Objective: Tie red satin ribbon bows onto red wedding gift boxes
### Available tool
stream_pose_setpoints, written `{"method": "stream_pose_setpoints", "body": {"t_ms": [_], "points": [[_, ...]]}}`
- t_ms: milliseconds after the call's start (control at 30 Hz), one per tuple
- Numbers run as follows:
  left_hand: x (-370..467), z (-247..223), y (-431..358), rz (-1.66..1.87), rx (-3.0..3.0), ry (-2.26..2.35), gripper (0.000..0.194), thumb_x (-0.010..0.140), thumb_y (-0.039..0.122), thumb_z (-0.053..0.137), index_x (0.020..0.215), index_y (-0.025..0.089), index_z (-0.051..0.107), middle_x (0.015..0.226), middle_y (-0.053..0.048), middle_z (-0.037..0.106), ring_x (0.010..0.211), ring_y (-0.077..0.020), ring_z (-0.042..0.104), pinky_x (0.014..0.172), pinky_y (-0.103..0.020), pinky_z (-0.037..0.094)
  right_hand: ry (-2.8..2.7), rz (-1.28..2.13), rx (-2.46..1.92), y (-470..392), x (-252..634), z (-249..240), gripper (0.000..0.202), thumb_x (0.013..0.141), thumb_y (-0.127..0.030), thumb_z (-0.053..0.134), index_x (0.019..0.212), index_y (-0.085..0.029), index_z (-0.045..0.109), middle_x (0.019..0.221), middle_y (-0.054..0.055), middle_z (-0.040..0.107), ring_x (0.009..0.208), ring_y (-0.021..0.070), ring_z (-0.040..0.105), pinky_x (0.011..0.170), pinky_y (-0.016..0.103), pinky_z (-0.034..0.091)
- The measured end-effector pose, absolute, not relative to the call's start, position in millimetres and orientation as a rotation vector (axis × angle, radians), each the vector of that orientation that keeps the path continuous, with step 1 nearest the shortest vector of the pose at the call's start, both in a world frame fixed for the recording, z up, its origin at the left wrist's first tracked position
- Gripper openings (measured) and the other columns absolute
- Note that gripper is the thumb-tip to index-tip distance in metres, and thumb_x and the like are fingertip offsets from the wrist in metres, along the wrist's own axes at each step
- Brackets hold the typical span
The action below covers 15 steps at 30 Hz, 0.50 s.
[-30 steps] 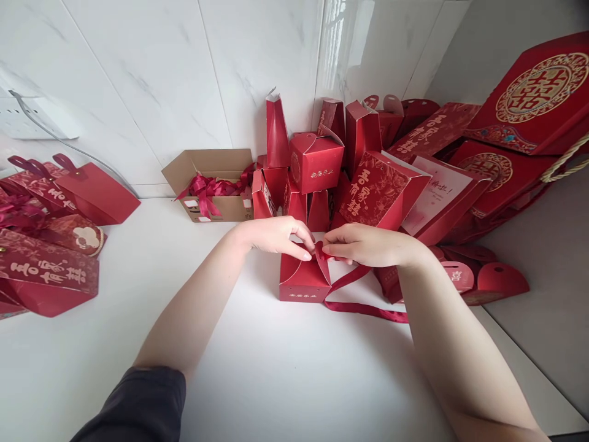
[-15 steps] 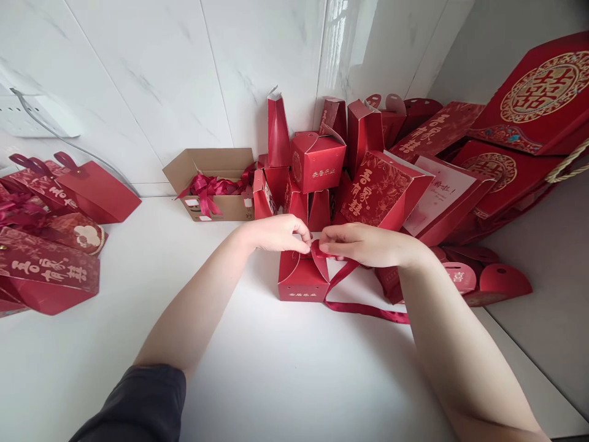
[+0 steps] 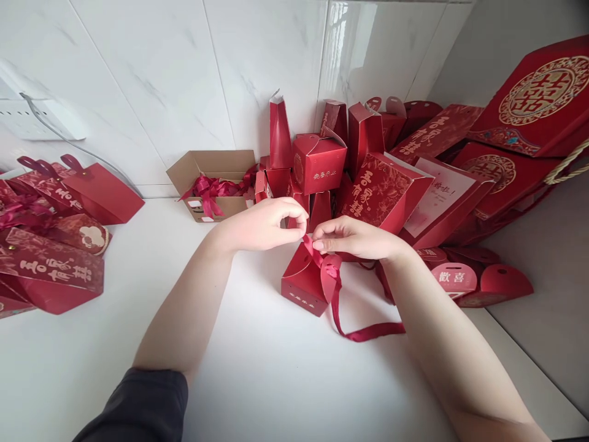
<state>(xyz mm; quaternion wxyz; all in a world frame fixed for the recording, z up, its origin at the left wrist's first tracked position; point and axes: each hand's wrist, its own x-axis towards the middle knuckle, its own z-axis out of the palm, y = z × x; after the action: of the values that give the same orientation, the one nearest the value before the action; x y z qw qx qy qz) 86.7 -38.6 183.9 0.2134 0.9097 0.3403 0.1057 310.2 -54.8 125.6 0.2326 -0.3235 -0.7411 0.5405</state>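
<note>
Head view: left hand (image 3: 269,224), right hand (image 3: 356,238) pinch ribbon (image 3: 370,333), fingertips nearly together; box (image 3: 301,293) folded, ribbon seemingly threaded, untied.

Found, on a smooth white worktop (image 3: 257,380), a small red cardboard box (image 3: 301,293), the trailing crimson satin ribbon (image 3: 372,333), an open brown cardboard carton (image 3: 232,209), left-hand patterned red boxes (image 3: 62,264) and a right-hand red box pile (image 3: 377,190).

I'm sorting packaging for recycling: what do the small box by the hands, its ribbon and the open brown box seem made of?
Small red box: likely thin coated card, with a soft sheen and crisp folds.
Ribbon: probably satin, glossy and draping in curves.
Brown box: apparently cardboard, matte tan with stiff creased flaps.
</note>
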Motion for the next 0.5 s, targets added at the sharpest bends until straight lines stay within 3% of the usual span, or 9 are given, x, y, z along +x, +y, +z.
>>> {"method": "stream_pose_setpoints", "body": {"t_ms": [100,200,300,400,500], "points": [[90.7,183.1,-41.6,0.346,2.531,0.918,0.014,0.084,0.028,0.052,0.080,0.021,0.064,0.109,-0.001,0.064,0.092,-0.0163,0.058,0.079,-0.029,0.042,-2.006,1.523,-0.884,-55.1,312.4,127.4,0.027,0.084,-0.042,0.067,0.086,-0.014,0.067,0.079,0.001,0.061,0.072,0.0124,0.051,0.071,0.027,0.039],[90.5,183.0,-43.9,0.361,2.529,0.947,0.019,0.085,0.038,0.055,0.085,0.022,0.066,0.104,-0.002,0.066,0.092,-0.0175,0.059,0.078,-0.029,0.043,-1.987,1.549,-0.881,-54.9,312.9,127.4,0.026,0.083,-0.040,0.068,0.083,-0.014,0.067,0.076,0.000,0.061,0.070,0.0120,0.051,0.070,0.027,0.039],[88.3,182.3,-46.5,0.173,2.490,1.076,0.037,0.073,0.055,0.066,0.093,0.023,0.065,0.099,-0.003,0.068,0.088,-0.0203,0.062,0.067,-0.027,0.043,-1.926,1.522,-0.859,-54.4,313.7,128.0,0.024,0.084,-0.039,0.069,0.082,-0.014,0.067,0.076,0.000,0.062,0.071,0.0116,0.052,0.072,0.027,0.040],[90.2,179.1,-47.9,-0.097,2.434,1.236,0.053,0.061,0.061,0.072,0.095,0.022,0.063,0.094,-0.005,0.069,0.077,-0.0220,0.064,0.056,-0.027,0.041,-1.824,1.487,-0.867,-54.4,314.7,129.5,0.023,0.082,-0.038,0.070,0.085,-0.015,0.066,0.078,0.001,0.064,0.074,0.0125,0.055,0.075,0.028,0.042],[95.2,175.0,-45.2,-0.212,2.356,1.283,0.035,0.067,0.053,0.066,0.078,0.020,0.063,0.083,-0.005,0.070,0.071,-0.0224,0.065,0.053,-0.028,0.042,-1.802,1.486,-0.891,-55.2,315.0,130.7,0.024,0.081,-0.039,0.072,0.085,-0.016,0.065,0.080,0.002,0.065,0.074,0.0132,0.056,0.076,0.029,0.042]]}}
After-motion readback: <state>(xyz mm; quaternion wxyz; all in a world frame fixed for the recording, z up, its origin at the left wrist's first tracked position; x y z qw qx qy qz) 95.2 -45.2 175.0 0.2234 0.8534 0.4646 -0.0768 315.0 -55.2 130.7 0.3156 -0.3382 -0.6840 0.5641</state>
